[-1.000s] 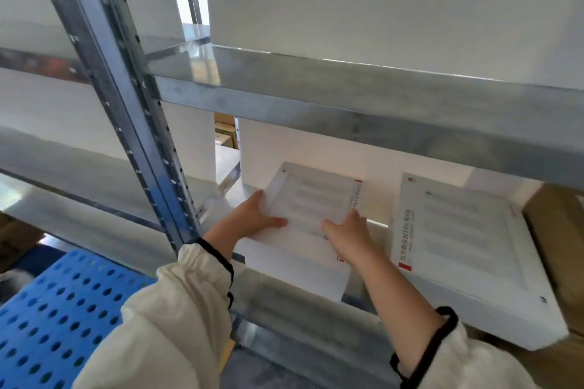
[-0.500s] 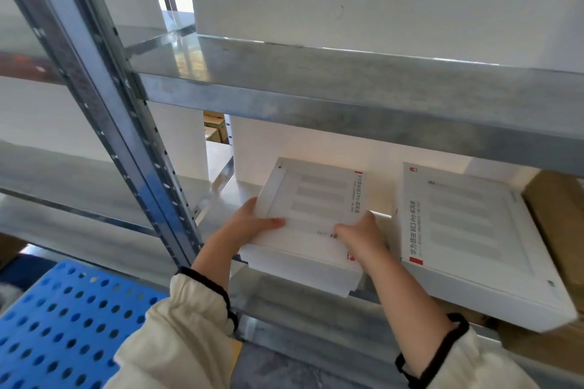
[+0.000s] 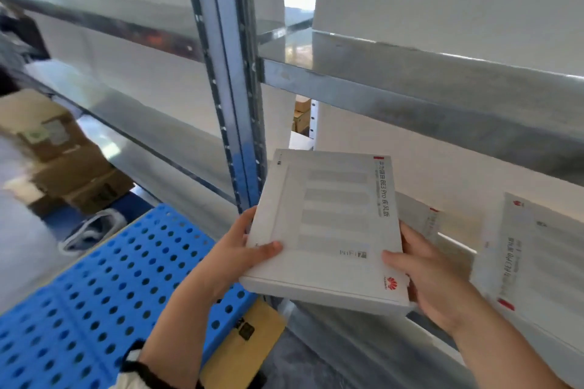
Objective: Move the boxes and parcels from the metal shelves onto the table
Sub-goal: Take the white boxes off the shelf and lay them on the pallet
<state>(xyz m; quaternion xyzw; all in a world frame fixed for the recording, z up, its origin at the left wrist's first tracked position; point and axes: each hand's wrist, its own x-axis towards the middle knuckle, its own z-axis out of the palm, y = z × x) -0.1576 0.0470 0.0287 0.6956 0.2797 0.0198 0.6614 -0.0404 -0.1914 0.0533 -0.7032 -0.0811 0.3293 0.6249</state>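
Note:
A flat white box (image 3: pixel 328 224) with grey bars and a red logo is held in the air in front of the metal shelf (image 3: pixel 442 104), clear of the shelf board. My left hand (image 3: pixel 243 253) grips its left edge with the thumb on top. My right hand (image 3: pixel 426 278) grips its right edge near the red logo. A second white box (image 3: pixel 537 262) of the same kind lies on the lower shelf at the right. Another white box (image 3: pixel 423 218) lies partly hidden behind the held one.
A grey upright post (image 3: pixel 234 104) of the shelving stands just left of the held box. A blue perforated plastic surface (image 3: pixel 104 287) lies at lower left. Brown cardboard boxes (image 3: pixel 63 151) are stacked at far left. A flat brown parcel (image 3: pixel 243 344) lies below my hands.
Both hands have lifted the white box off the lower shelf and drawn it toward me. The view has swung left, bringing the cardboard boxes into sight.

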